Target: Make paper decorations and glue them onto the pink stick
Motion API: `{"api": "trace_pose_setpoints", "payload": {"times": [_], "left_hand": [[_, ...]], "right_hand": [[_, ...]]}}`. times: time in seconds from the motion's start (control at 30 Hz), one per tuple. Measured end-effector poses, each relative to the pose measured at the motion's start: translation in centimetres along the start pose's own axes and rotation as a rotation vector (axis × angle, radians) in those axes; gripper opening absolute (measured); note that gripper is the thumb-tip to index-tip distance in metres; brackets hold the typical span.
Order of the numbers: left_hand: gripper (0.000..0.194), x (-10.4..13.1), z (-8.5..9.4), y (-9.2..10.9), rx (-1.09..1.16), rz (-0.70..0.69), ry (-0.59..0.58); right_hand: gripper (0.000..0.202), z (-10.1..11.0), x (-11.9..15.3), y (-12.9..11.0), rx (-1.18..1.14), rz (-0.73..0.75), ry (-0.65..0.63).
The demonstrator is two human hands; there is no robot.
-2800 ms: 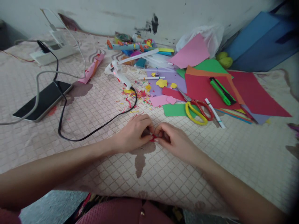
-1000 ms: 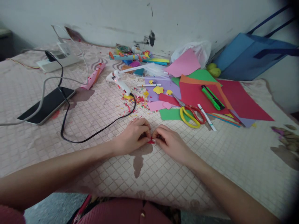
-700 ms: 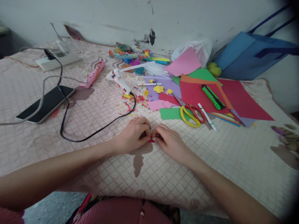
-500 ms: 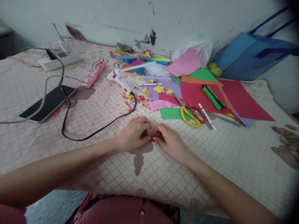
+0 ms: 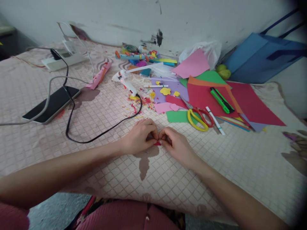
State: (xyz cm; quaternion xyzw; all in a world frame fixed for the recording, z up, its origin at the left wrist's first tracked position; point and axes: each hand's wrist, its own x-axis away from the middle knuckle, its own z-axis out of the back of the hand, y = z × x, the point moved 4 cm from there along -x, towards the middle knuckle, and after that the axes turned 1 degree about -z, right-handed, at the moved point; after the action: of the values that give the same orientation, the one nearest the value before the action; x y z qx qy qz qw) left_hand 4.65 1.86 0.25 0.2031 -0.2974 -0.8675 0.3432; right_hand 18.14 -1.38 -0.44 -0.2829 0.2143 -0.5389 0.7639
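A small piece of red paper point(image 5: 157, 143) lies low over the patterned tablecloth point(image 5: 168, 185), pinched between both hands. My left hand point(image 5: 143, 136) is closed, thumb and fingertips on the paper's left side. From the right, my right hand point(image 5: 174, 143) grips the same piece, also with thumb and finger together. The fingers cover most of the paper, so its full shape is hidden. Beyond the hands lie a green paper strip point(image 5: 177, 117) and scissors point(image 5: 198, 118) with one yellow and one red handle.
A white glue gun point(image 5: 126, 83) with a black cord stands among paper scraps point(image 5: 144, 103). Coloured sheets point(image 5: 206, 99), a green cutter point(image 5: 222, 100) and a marker point(image 5: 215, 120) lie at right. A tablet-like black device point(image 5: 51, 105) and power strip point(image 5: 63, 61) are at left.
The whole view has shifted slightly, so everything appears a little further right. Both hands keep their pinch on the red paper, with hardly any movement.
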Motion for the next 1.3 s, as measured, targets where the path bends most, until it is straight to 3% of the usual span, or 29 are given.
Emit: {"api": "trace_pose_setpoints", "payload": {"times": [0.33,0.53,0.7,0.93,1.3], "left_hand": [[0.003,-0.1,0.0,0.0,0.0,0.0,-0.008],[0.004,-0.1,0.0,0.0,-0.009,0.012,-0.017],[0.006,-0.1,0.0,-0.1,0.004,0.026,-0.013],[0.005,0.0,0.0,-0.1,-0.006,0.025,-0.021],[0.006,-0.1,0.0,-0.2,-0.003,0.008,-0.013]], "right_hand": [[0.014,0.1,-0.1,0.5,-0.053,-0.008,-0.03],[0.015,0.2,-0.1,0.2,-0.015,-0.001,0.017],[0.016,0.7,0.9,0.2,-0.075,0.146,0.035],[0.034,0.7,3.7,0.6,0.01,0.356,0.015],[0.03,-0.3,3.8,-0.7,0.214,0.351,-0.02]]}}
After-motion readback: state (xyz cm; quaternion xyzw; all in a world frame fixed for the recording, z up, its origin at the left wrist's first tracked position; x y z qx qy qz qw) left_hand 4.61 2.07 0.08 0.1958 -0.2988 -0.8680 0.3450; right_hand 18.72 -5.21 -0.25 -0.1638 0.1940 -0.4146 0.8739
